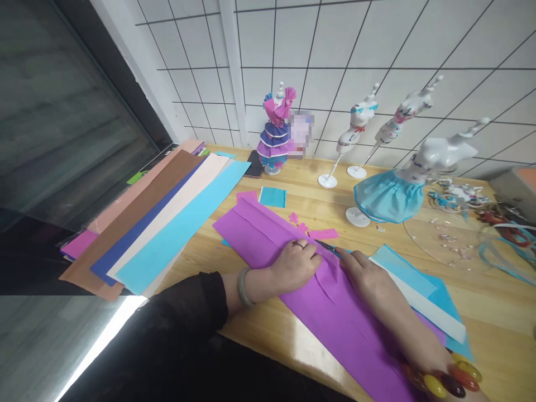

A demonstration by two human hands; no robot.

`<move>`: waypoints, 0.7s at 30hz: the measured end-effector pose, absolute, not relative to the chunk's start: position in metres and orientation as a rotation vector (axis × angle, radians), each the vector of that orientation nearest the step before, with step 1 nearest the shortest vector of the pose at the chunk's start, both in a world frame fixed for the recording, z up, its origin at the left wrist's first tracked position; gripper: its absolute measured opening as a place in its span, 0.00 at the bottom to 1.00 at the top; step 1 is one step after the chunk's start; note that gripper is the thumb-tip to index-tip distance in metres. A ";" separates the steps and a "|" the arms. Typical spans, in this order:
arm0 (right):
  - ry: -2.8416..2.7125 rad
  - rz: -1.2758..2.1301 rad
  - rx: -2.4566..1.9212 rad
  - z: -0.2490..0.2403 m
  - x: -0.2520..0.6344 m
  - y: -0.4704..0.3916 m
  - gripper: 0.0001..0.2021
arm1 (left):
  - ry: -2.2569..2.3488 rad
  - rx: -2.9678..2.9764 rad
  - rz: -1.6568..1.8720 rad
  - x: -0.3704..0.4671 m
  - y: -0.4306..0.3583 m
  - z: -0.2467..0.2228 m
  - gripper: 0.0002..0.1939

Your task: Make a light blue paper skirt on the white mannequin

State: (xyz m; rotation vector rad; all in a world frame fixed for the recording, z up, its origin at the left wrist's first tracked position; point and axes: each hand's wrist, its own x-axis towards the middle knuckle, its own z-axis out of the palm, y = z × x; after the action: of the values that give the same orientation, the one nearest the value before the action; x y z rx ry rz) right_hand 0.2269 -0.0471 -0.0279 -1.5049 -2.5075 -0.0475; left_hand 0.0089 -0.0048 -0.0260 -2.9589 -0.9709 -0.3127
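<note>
A long sheet of purple crepe paper (318, 324) lies diagonally across the table in front of me, with creases and a raised fold near its middle. My left hand (296, 265) is closed on the fold, fingers curled and pinching the paper. Just to the right, my right hand (368, 279) grips scissors (329, 247). Their dark blades point left along the sheet's far edge, near my left fingertips; the handles are hidden in my palm. Beyond that edge lie small pink paper flowers (298, 221) and a pink strip (323, 234).
Overlapping coloured paper sheets (184, 223) are piled at the left. Behind stand a dressed mini mannequin (274, 134), two bare ones, and one in a blue skirt (389, 195). Blue and white paper (431, 301) lies at right, near a clear round tray (435, 237) with small beads.
</note>
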 end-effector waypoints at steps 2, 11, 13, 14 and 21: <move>-2.503 -0.031 -1.494 -0.027 0.228 -0.048 0.21 | -0.975 -2.969 -0.299 0.009 -0.005 -0.024 0.12; -2.441 -0.008 -1.551 -0.027 0.233 -0.053 0.20 | -1.009 -2.975 -0.270 0.008 -0.004 -0.020 0.12; -2.430 0.019 -1.599 -0.025 0.240 -0.060 0.20 | -1.025 -2.978 -0.271 0.008 -0.003 -0.021 0.11; -2.416 0.039 -1.642 -0.025 0.246 -0.064 0.20 | -1.035 -2.981 -0.278 0.008 -0.002 -0.021 0.11; -2.137 -0.047 -1.985 -0.040 0.342 -0.096 0.23 | -1.070 -2.963 -0.330 0.007 -0.002 -0.023 0.13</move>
State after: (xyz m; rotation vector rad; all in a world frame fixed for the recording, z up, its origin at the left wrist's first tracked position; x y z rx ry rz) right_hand 0.3422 -0.0964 -0.0397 -1.9851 -2.1369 -0.0470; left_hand 0.0069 -0.0023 -0.0235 -2.9625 -1.0697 -0.3305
